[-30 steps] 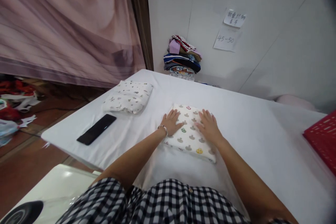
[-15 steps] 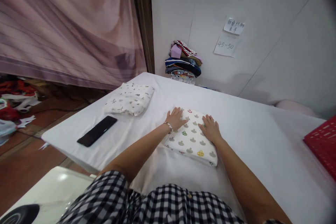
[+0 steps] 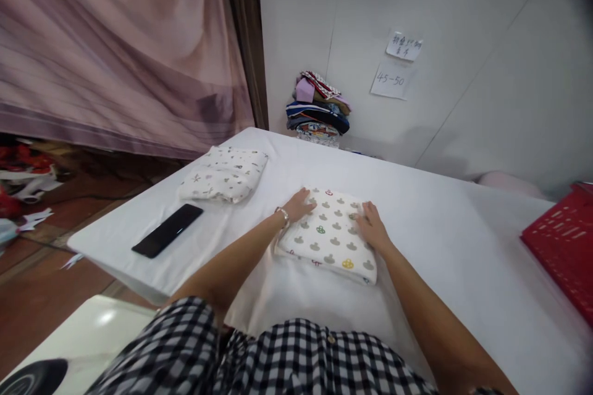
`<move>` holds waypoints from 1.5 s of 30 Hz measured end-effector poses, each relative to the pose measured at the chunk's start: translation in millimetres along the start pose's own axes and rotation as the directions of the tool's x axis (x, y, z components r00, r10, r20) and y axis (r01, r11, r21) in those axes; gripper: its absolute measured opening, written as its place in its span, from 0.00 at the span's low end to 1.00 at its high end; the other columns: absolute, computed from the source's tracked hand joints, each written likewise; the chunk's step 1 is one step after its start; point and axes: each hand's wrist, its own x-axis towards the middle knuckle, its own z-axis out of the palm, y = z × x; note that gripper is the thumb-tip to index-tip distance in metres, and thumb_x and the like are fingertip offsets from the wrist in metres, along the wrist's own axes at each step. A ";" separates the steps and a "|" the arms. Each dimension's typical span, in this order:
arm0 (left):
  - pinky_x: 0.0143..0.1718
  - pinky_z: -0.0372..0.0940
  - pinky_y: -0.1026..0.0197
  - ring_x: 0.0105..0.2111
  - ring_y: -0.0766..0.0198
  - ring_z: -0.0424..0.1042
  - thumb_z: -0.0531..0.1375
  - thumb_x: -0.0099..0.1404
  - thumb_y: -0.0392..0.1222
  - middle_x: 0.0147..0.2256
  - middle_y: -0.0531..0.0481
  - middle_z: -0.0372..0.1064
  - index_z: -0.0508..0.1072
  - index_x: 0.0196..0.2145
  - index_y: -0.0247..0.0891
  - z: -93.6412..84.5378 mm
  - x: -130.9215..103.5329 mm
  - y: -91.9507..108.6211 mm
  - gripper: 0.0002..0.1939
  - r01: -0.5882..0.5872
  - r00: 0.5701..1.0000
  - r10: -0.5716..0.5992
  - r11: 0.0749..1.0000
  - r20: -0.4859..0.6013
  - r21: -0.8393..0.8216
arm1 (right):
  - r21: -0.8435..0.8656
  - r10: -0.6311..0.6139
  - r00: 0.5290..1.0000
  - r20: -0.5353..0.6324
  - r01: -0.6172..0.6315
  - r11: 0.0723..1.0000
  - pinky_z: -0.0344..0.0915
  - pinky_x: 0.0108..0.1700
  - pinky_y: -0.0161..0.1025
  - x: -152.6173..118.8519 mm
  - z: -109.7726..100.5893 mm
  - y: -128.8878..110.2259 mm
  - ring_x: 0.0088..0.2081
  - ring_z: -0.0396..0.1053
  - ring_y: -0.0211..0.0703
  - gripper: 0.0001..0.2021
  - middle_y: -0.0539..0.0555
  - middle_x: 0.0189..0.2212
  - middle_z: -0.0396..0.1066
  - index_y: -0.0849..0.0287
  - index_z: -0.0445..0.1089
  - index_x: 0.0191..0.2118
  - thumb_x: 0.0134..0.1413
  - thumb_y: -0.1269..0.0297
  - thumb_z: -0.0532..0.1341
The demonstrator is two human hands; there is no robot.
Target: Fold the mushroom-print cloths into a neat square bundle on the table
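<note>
A folded white cloth (image 3: 331, 237) printed with grey, green, red and yellow mushrooms lies flat on the white-covered table in front of me. At its far left corner rests my left hand (image 3: 299, 205), a bracelet on the wrist, with the thumb on top and the fingers along the edge. My right hand (image 3: 372, 227) touches the right edge, fingers stretched out and thumb over the top. Neither hand lifts the cloth. To the left lies another folded white cloth (image 3: 225, 174) with a small scattered print.
A black phone (image 3: 167, 231) lies on the table (image 3: 440, 247) at the left. Folded clothes (image 3: 319, 108) are stacked by the wall at the back. A red basket (image 3: 563, 247) stands at the right edge. At the lower left is a white surface (image 3: 99, 333).
My hands have slid from the top of the mushroom-print cloth outward to its left and right edges. The whole view has shifted slightly.
</note>
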 end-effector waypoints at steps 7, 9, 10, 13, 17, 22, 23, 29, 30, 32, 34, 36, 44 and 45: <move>0.48 0.61 0.56 0.45 0.54 0.69 0.54 0.58 0.56 0.52 0.42 0.64 0.58 0.59 0.37 -2.4 -94.6 -18.7 0.34 0.214 0.965 -0.231 0.968 -0.128 -0.134 | 0.622 0.250 0.964 0.094 -0.253 0.742 0.62 0.56 0.44 -90.4 -8.1 17.4 0.61 0.52 0.49 0.38 0.53 0.63 0.49 0.52 0.46 0.64 0.50 0.47 0.58; 0.46 0.62 0.57 0.42 0.55 0.70 0.53 0.58 0.56 0.48 0.42 0.67 0.59 0.58 0.36 -0.7 -112.3 -13.5 0.34 0.254 0.953 -0.273 0.956 -0.129 -0.151 | 0.676 0.297 0.945 0.135 -0.308 0.669 0.64 0.54 0.44 -106.7 -10.2 13.4 0.60 0.54 0.51 0.41 0.55 0.63 0.49 0.53 0.44 0.65 0.47 0.49 0.61; 0.46 0.62 0.57 0.42 0.55 0.70 0.53 0.59 0.57 0.46 0.42 0.68 0.59 0.58 0.35 -0.1 -117.4 -10.2 0.34 0.271 0.948 -0.292 0.950 -0.128 -0.157 | 0.691 0.316 0.936 0.153 -0.330 0.644 0.64 0.54 0.44 -111.6 -10.9 10.9 0.60 0.55 0.51 0.43 0.56 0.63 0.49 0.54 0.43 0.65 0.47 0.50 0.62; 0.46 0.62 0.55 0.42 0.54 0.70 0.53 0.58 0.58 0.45 0.40 0.69 0.58 0.58 0.34 0.0 -120.9 -1.9 0.35 0.315 0.934 -0.336 0.935 -0.122 -0.160 | 0.682 0.331 0.923 0.196 -0.371 0.630 0.66 0.52 0.43 -115.9 -11.7 4.9 0.59 0.57 0.51 0.46 0.57 0.63 0.50 0.55 0.40 0.66 0.45 0.50 0.63; 0.46 0.62 0.55 0.44 0.52 0.69 0.55 0.58 0.55 0.47 0.39 0.67 0.59 0.58 0.35 1.0 -116.0 2.1 0.33 0.342 0.928 -0.358 0.928 -0.099 -0.146 | 0.650 0.287 0.936 0.204 -0.349 0.675 0.67 0.50 0.43 -108.4 -14.9 5.4 0.55 0.62 0.51 0.47 0.58 0.60 0.55 0.55 0.40 0.66 0.43 0.53 0.65; 0.43 0.63 0.57 0.41 0.55 0.70 0.57 0.57 0.53 0.44 0.43 0.69 0.60 0.56 0.37 11.4 -119.5 2.2 0.32 0.316 0.942 -0.333 0.923 -0.040 -0.219 | 0.656 0.267 0.958 0.106 -0.269 0.706 0.68 0.48 0.43 -98.3 -25.2 18.1 0.51 0.66 0.49 0.46 0.59 0.58 0.58 0.55 0.44 0.65 0.41 0.56 0.66; 0.42 0.64 0.57 0.41 0.56 0.70 0.57 0.57 0.54 0.43 0.43 0.70 0.60 0.56 0.37 13.7 -121.2 2.1 0.32 0.309 0.945 -0.324 0.927 -0.039 -0.212 | 0.644 0.266 0.958 0.108 -0.271 0.716 0.68 0.47 0.43 -97.9 -26.1 21.5 0.50 0.67 0.49 0.45 0.60 0.58 0.58 0.55 0.46 0.64 0.40 0.56 0.66; 0.42 0.66 0.54 0.44 0.55 0.69 0.57 0.58 0.53 0.51 0.41 0.62 0.61 0.54 0.38 22.9 -130.7 -0.9 0.29 0.067 0.944 -0.067 0.998 -0.322 -0.012 | 0.379 0.153 0.984 -0.086 -0.110 0.919 0.69 0.44 0.46 -110.7 -23.5 31.3 0.51 0.64 0.52 0.30 0.59 0.55 0.62 0.56 0.61 0.57 0.48 0.52 0.60; 0.44 0.65 0.53 0.47 0.54 0.67 0.57 0.59 0.52 0.52 0.41 0.61 0.62 0.53 0.38 23.9 -131.9 -1.6 0.27 -0.034 0.923 0.047 0.999 -0.381 0.040 | 0.290 0.081 0.985 -0.154 -0.034 0.957 0.68 0.46 0.48 -114.4 -23.2 30.0 0.53 0.62 0.52 0.27 0.58 0.56 0.61 0.55 0.62 0.56 0.50 0.52 0.59; 0.50 0.62 0.50 0.52 0.53 0.62 0.59 0.59 0.49 0.52 0.41 0.62 0.64 0.51 0.40 25.4 -133.7 -2.4 0.24 -0.226 0.865 0.272 0.961 -0.421 0.157 | 0.105 -0.129 0.970 -0.206 0.153 0.983 0.64 0.52 0.51 -121.2 -22.6 26.2 0.57 0.58 0.51 0.24 0.57 0.57 0.59 0.54 0.64 0.55 0.53 0.53 0.57; 0.52 0.59 0.49 0.53 0.53 0.61 0.60 0.59 0.48 0.51 0.42 0.63 0.66 0.49 0.41 25.9 -134.7 -2.9 0.21 -0.363 0.828 0.433 0.898 -0.356 0.248 | -0.041 -0.338 0.930 -0.144 0.335 0.941 0.58 0.58 0.53 -125.9 -21.4 22.8 0.59 0.56 0.51 0.21 0.56 0.57 0.59 0.53 0.65 0.54 0.55 0.55 0.57; 0.52 0.59 0.49 0.53 0.53 0.61 0.60 0.59 0.48 0.51 0.43 0.64 0.68 0.48 0.41 25.3 -134.9 -3.9 0.20 -0.449 0.812 0.521 0.846 -0.264 0.288 | -0.139 -0.465 0.882 -0.071 0.453 0.881 0.54 0.59 0.53 -128.0 -19.2 22.0 0.59 0.55 0.51 0.20 0.57 0.57 0.60 0.54 0.65 0.54 0.56 0.57 0.57; 0.49 0.60 0.51 0.49 0.57 0.65 0.55 0.64 0.43 0.47 0.44 0.67 0.70 0.47 0.41 18.6 -130.7 -15.4 0.15 -0.558 0.767 0.624 0.762 -0.145 0.327 | -0.286 -0.552 0.834 -0.023 0.523 0.803 0.54 0.60 0.53 -125.8 -12.8 29.8 0.60 0.53 0.49 0.20 0.58 0.57 0.60 0.58 0.63 0.56 0.59 0.62 0.52; 0.49 0.61 0.52 0.49 0.57 0.65 0.54 0.64 0.43 0.47 0.44 0.68 0.70 0.47 0.41 18.2 -130.2 -15.8 0.14 -0.562 0.762 0.631 0.756 -0.145 0.335 | -0.298 -0.555 0.832 -0.010 0.527 0.796 0.54 0.60 0.53 -125.7 -13.1 30.0 0.61 0.52 0.49 0.20 0.58 0.57 0.60 0.58 0.62 0.56 0.59 0.62 0.51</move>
